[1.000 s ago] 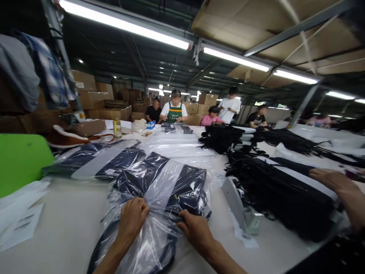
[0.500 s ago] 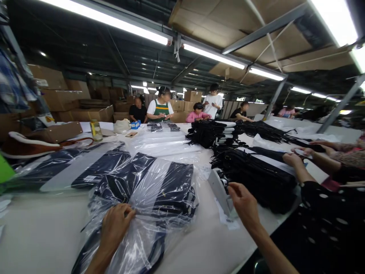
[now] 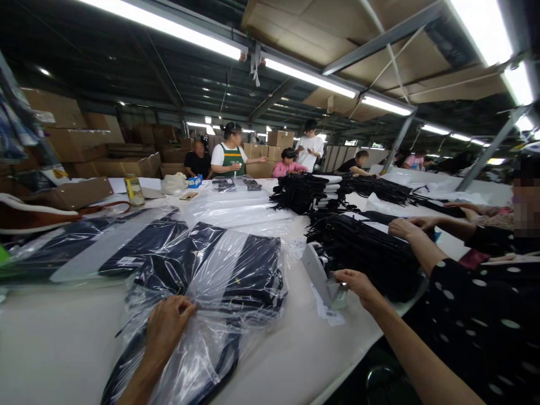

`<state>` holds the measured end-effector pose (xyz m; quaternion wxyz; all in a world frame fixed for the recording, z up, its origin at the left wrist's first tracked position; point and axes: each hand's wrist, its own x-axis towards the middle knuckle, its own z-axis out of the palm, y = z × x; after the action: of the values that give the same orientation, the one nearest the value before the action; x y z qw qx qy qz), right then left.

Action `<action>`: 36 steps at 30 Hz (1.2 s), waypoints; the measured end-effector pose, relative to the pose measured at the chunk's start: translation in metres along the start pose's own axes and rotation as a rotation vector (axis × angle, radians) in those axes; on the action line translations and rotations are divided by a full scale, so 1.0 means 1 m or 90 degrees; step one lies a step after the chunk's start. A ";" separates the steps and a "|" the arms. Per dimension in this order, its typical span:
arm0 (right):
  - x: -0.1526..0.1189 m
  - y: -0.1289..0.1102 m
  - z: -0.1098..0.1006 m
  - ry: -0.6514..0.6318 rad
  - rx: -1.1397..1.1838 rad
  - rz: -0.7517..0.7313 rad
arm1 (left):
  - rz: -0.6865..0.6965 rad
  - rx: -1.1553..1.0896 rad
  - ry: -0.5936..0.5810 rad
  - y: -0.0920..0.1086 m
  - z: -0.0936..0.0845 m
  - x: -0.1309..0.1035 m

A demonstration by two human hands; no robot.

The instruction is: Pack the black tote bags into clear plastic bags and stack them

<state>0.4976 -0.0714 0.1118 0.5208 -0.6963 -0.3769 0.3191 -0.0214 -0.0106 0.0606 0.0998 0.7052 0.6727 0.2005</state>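
Observation:
A dark bag in clear plastic wrap (image 3: 253,270) lies in front of me on the white table (image 3: 287,349), a pale band across its middle. My left hand (image 3: 169,326) pinches the gathered plastic at the bag's near side. To the right, my right hand (image 3: 356,286) is closed at the near end of a grey tape dispenser (image 3: 314,267), its fingertips at a small clear piece, perhaps tape. White labels (image 3: 329,312) lie beside the dispenser's base.
Another wrapped bag (image 3: 139,242) lies at the left. Black bags (image 3: 367,253) are stacked at the right, where a co-worker's hands (image 3: 407,228) reach over them. Further back are another black stack (image 3: 301,191), a jar (image 3: 134,190) and several people.
My right hand has moved down and slightly left, to the dispenser's near end. My left hand keeps its grip on the plastic. The co-worker's hands have shifted left over the black bags.

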 end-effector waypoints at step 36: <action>-0.096 -0.127 0.369 -0.720 -0.759 -0.493 | -0.072 -0.066 0.119 0.010 0.004 -0.001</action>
<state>0.1157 0.0473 0.1461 -0.1180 -0.4144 -0.8866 0.1682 -0.0111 -0.0123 0.0612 0.0842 0.6380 0.7068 0.2939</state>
